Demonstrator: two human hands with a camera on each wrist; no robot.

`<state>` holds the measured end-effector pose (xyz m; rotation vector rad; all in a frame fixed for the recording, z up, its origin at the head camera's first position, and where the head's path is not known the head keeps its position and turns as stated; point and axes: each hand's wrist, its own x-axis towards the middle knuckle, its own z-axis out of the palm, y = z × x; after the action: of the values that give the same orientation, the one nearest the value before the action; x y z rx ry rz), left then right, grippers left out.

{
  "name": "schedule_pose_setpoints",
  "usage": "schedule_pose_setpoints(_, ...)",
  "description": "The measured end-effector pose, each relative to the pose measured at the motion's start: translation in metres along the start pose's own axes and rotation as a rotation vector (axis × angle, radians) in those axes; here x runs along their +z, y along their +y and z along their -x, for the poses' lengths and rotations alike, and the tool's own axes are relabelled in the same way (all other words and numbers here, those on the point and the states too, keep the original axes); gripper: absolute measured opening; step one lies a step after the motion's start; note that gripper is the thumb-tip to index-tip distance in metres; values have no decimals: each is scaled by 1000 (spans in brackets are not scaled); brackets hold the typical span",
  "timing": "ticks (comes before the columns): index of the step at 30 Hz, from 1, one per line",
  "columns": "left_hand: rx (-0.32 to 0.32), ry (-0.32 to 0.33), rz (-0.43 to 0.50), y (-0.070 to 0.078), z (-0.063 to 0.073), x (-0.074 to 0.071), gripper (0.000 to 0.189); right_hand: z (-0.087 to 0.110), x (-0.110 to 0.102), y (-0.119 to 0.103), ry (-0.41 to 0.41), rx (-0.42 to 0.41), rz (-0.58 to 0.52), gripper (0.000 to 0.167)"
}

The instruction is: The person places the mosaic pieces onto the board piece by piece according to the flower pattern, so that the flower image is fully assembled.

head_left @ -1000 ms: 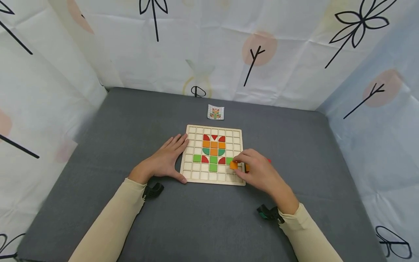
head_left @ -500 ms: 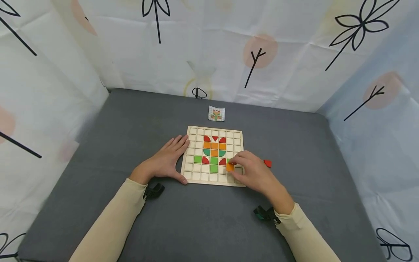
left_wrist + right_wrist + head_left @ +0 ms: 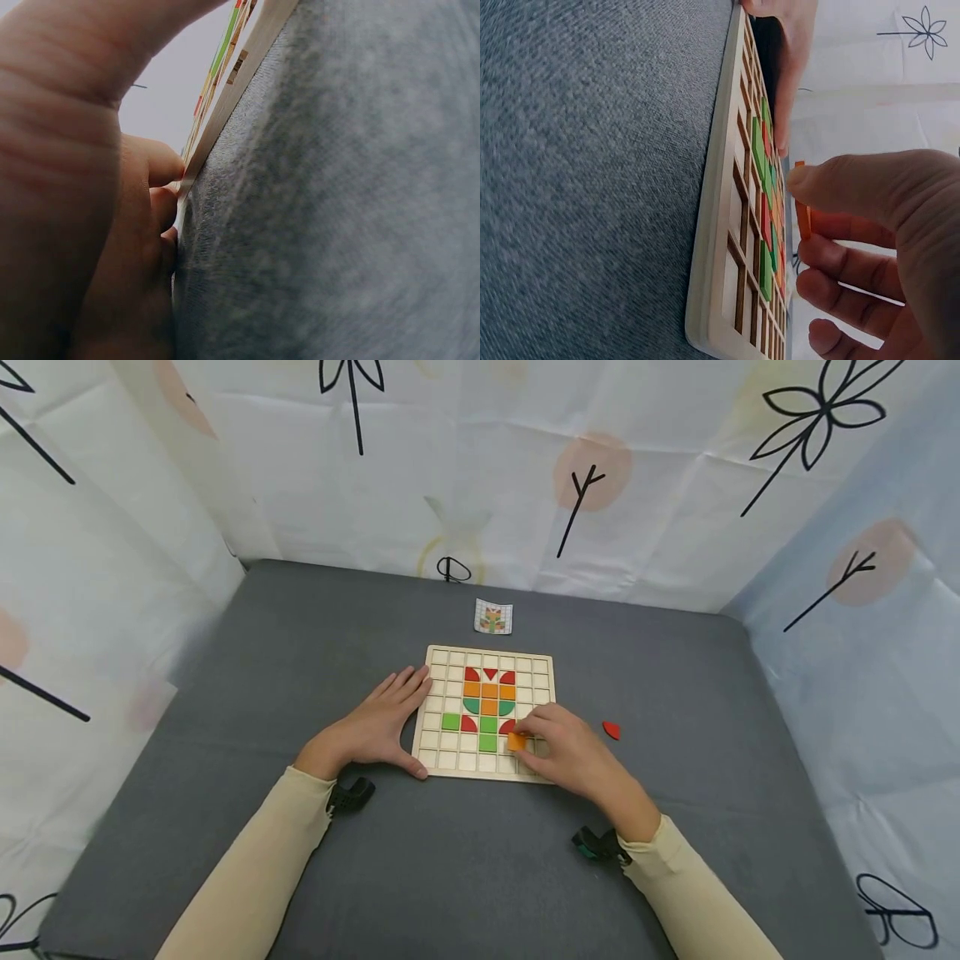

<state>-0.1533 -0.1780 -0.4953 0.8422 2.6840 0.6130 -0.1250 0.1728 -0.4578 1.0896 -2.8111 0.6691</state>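
A wooden grid board (image 3: 448,760) lies on the table, with red, orange, teal and bright green tiles set in its middle. My left hand (image 3: 375,722) lies along its left edge, fingers spread and fairly straight, thumb at the near left corner. Between thumb and index finger, my right hand (image 3: 573,752) pinches an orange square tile (image 3: 516,742) over the lower right part of the grid. The right wrist view shows this orange tile (image 3: 803,214) on edge, above the board. A bright green tile (image 3: 766,274) shows there too; the hand covers it in the head view.
A red curved tile (image 3: 611,730) lies on the grey table right of the board. Behind the board is a small card (image 3: 492,617) printed with a coloured grid pattern. Patterned white cloth (image 3: 510,527) hangs around the table's back and sides.
My right hand has moved left over the board with the orange tile. The red tile on the table has come out from behind it. My left hand has stayed in place.
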Motion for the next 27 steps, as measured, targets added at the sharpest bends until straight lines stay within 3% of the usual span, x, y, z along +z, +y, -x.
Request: schedule_pose_setpoints(27, 0, -5, 9, -1, 0, -1, 153, -8, 15, 0, -53, 7, 29, 26)
